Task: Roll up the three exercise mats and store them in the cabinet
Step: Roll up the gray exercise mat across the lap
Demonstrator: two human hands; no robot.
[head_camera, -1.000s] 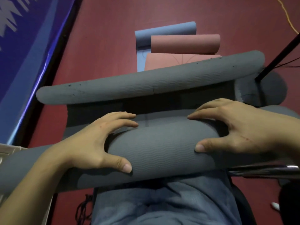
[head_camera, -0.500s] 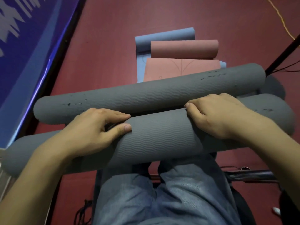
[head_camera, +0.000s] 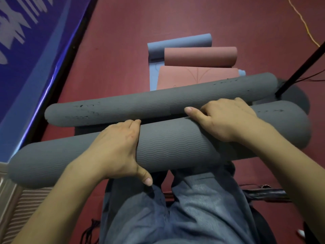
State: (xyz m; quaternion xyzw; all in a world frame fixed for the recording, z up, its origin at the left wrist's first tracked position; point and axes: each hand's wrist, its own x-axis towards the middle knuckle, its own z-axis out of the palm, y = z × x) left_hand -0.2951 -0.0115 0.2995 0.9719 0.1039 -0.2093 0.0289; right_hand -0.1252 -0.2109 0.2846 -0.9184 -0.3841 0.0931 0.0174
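Observation:
A grey mat lies across my lap as two rolls side by side. My hands are on the thick near roll (head_camera: 172, 147); the thinner far roll (head_camera: 140, 104) touches it. My left hand (head_camera: 116, 147) grips the near roll, fingers over the top and thumb on the near side. My right hand (head_camera: 225, 120) holds the roll's top, fingers curled over its far side at the seam between the rolls. On the floor beyond, a pink mat (head_camera: 200, 56), partly rolled, lies on a blue mat (head_camera: 179, 44) that is also partly rolled.
The floor is dark red. A blue banner (head_camera: 26, 59) with a black edge runs along the left. A black pole (head_camera: 302, 67) slants in at the right, near a yellow cable (head_camera: 306, 23). My legs in jeans (head_camera: 175, 208) are below the mat.
The near roll has turned forward and grown thicker, closing the flat strip between it and the far roll. Both hands have shifted over its top.

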